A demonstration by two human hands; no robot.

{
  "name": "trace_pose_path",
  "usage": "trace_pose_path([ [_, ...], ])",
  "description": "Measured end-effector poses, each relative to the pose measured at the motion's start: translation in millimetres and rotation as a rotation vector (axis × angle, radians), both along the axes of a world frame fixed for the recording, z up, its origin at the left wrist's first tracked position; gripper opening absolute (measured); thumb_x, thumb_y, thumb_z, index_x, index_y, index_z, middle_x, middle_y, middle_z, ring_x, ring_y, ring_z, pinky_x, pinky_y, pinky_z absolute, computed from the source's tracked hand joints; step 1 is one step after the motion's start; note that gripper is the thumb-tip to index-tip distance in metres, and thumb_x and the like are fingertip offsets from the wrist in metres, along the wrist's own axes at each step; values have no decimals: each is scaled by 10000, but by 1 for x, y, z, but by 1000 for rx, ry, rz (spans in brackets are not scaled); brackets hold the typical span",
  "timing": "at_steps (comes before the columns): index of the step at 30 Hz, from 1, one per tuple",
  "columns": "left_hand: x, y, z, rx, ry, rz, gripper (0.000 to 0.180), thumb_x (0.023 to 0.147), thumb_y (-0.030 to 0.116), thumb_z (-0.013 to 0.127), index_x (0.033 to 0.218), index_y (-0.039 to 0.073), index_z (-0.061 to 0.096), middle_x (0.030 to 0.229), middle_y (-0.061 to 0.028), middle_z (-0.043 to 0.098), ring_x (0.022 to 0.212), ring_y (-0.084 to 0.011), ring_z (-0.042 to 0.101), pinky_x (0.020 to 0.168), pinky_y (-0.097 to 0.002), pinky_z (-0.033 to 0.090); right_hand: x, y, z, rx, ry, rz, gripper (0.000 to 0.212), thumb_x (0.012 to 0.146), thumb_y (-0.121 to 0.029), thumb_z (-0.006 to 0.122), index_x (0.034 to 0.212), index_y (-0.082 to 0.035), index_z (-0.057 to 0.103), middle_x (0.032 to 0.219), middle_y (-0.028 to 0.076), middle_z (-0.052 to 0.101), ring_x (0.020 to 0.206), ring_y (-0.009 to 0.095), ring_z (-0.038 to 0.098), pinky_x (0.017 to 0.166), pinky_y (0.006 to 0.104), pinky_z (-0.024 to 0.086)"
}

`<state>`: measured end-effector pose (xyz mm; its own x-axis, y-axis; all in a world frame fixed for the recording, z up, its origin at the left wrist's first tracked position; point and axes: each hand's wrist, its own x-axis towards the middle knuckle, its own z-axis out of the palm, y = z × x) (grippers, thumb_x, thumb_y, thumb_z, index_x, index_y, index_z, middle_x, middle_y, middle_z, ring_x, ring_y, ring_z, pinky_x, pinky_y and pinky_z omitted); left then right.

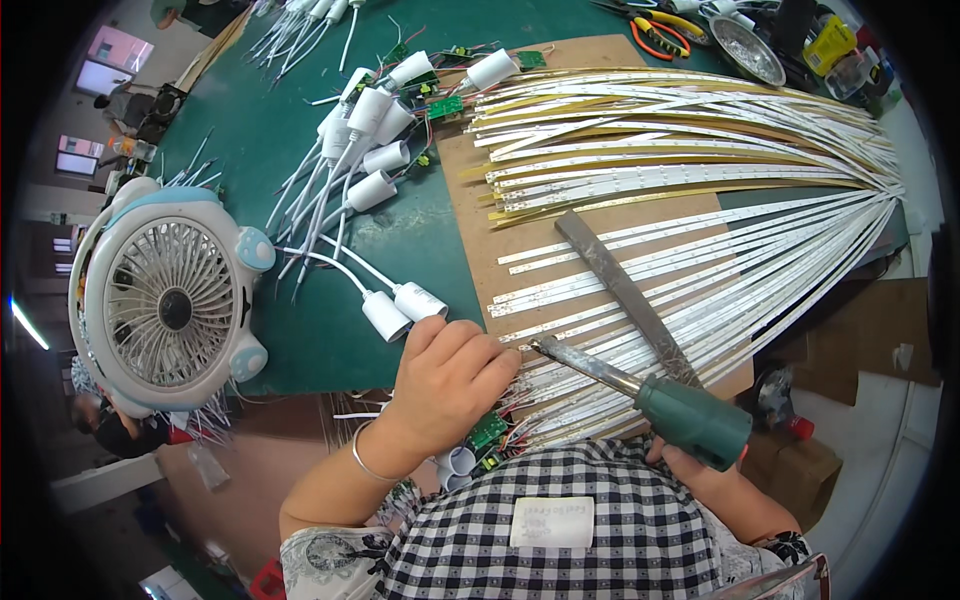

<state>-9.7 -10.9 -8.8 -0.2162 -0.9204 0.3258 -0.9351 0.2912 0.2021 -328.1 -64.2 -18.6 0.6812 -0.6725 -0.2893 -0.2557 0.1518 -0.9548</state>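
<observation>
My right hand (698, 478), partly hidden beneath the green handle, grips a soldering iron (695, 420). The iron's metal tip points left and lies close to the ends of the white LED strips (640, 238). Beside that tip, my left hand (450, 378) is closed with its fingertips pressed down at the strip ends. What it pinches is hidden. Below the left hand a green circuit board (488, 430) with thin coloured wires shows near white lamp sockets (457, 462). A flat dark metal bar (625, 295) rests slantwise across the strips.
A white and blue fan (172, 300) stands at left. More white sockets (370, 110) with cables and boards lie at the back of the green table (400, 240). Brown cardboard (470, 215) underlies the strips. Pliers (660, 35) and a round metal dish (748, 52) sit far right.
</observation>
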Motion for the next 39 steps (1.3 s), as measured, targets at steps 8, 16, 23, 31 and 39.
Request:
trace_pose_path([
  [8,1,-2,-3,-2,0,2,183,702,156,626,871,121,687,813,17,613,813,-170,574,789,-343,388,-3,-1,-10,-181,44,89,399,914,-126,618,1262,41,518,857,101,642,730,178,634,688,311,528],
  [16,1,-2,-3,9,8,-5,197,695,146,625,877,104,687,814,10,613,807,-181,572,778,-350,409,5,-3,-5,-150,20,42,343,912,-103,625,1215,37,546,849,91,630,697,171,630,656,302,530],
  [23,1,-2,-3,13,24,-11,208,691,145,625,884,94,684,819,0,609,808,-192,572,769,-358,421,0,-1,-7,-202,17,61,365,922,-122,611,1240,35,524,853,92,631,706,171,630,682,312,527],
  [31,0,-3,-1,44,22,-10,199,700,135,628,887,89,678,819,-7,610,817,-197,571,771,-362,423,-5,-2,8,25,3,-24,456,915,-166,622,1295,37,473,914,121,632,754,193,632,712,322,515],
  [39,0,-3,0,62,12,-19,205,706,130,633,902,84,668,839,-15,609,838,-206,569,786,-365,428,-14,0,-4,-174,123,74,484,902,-141,621,1315,50,453,878,113,640,735,187,631,706,310,517],
])
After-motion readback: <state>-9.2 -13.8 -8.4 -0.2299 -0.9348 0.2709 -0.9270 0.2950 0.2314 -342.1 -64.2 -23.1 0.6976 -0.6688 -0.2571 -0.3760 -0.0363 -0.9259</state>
